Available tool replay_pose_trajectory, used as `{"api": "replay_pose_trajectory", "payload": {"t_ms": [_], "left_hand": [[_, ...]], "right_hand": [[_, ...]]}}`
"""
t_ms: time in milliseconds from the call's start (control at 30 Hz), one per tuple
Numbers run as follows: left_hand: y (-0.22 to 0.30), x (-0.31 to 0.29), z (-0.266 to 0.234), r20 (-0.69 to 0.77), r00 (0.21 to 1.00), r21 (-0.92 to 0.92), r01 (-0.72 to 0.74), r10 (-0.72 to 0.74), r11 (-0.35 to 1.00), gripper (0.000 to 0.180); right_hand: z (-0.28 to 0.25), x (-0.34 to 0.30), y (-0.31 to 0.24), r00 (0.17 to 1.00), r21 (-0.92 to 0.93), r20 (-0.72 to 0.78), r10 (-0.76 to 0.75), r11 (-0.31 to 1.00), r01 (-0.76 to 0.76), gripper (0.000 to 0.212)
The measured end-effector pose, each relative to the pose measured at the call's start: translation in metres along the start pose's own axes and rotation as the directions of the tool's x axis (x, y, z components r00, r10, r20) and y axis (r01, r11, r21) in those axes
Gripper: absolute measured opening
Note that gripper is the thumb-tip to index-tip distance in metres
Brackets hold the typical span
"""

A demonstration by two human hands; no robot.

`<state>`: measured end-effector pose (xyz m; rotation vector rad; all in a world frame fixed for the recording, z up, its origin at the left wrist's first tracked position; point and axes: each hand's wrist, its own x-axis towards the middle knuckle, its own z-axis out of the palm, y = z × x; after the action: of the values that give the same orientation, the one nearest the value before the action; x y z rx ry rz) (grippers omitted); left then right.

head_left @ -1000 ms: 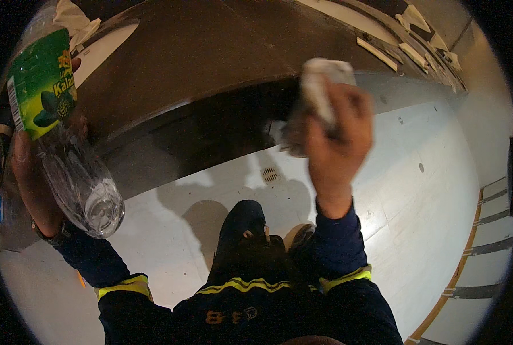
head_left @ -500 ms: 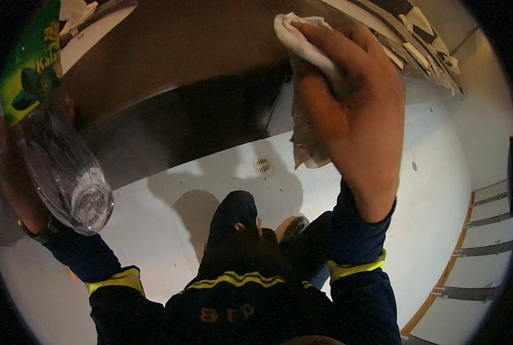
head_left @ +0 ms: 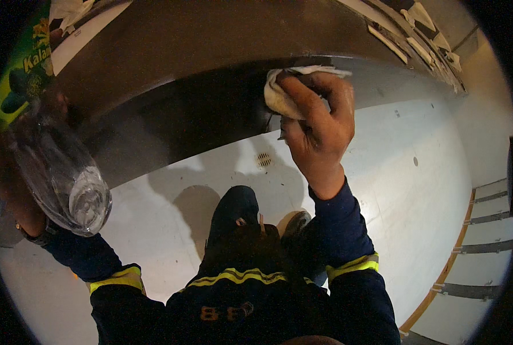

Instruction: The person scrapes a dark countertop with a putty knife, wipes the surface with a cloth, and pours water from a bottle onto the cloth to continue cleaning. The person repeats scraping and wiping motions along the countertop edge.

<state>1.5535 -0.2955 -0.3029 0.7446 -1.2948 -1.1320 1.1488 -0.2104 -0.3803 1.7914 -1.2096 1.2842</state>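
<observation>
My left hand point(head_left: 9, 178) is wrapped round a clear plastic bottle point(head_left: 61, 167) with a green label, at the far left. The bottle is tilted, its base towards me. A crumpled white cloth point(head_left: 282, 102) is pinched in the fingers of my right hand point(head_left: 325, 129). That cloth lies against the lower dark band of a large curved brown panel point(head_left: 193, 46), and part of it is hidden behind my fingers. The panel's surface looks glossy.
Under the panel is a pale floor point(head_left: 153, 224) with a small slotted drain point(head_left: 263, 160). Strips and white paper pieces point(head_left: 420, 49) hang along the panel's upper right edge. Dark bars with an orange edging point(head_left: 440, 276) line the right side.
My right hand has moved left and away from me, down onto the panel's dark band with the cloth. My left hand and the bottle have barely shifted.
</observation>
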Motion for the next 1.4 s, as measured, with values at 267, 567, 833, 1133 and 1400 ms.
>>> {"api": "replay_pose_trajectory", "payload": {"t_ms": [267,567,833,1133,1400], "left_hand": [[-0.002,-0.003,0.004,-0.006,1.0,0.045,-0.017,0.017,0.999,0.064],[0.011,0.01,-0.007,-0.052,0.993,0.05,-0.1,0.103,0.994,0.069],[0.014,0.009,0.032,0.156,0.969,0.145,-0.216,0.193,0.966,0.074],[0.048,0.009,0.076,0.273,0.94,0.056,-0.227,0.204,0.972,0.067],[0.046,0.012,0.09,0.261,0.939,-0.003,-0.232,0.225,0.973,0.071]], "right_hand": [[0.01,-0.009,-0.011,0.99,0.061,0.028,0.141,0.988,-0.142,0.038],[0.018,-0.139,-0.038,0.705,0.16,0.473,0.529,0.735,-0.659,0.037],[-0.018,-0.084,-0.021,0.745,0.263,0.387,0.543,0.709,-0.654,0.029],[-0.038,-0.023,-0.055,0.836,0.25,0.392,0.383,0.83,-0.498,0.087],[-0.018,-0.011,-0.053,0.88,0.267,0.263,0.396,0.847,-0.46,0.095]]}}
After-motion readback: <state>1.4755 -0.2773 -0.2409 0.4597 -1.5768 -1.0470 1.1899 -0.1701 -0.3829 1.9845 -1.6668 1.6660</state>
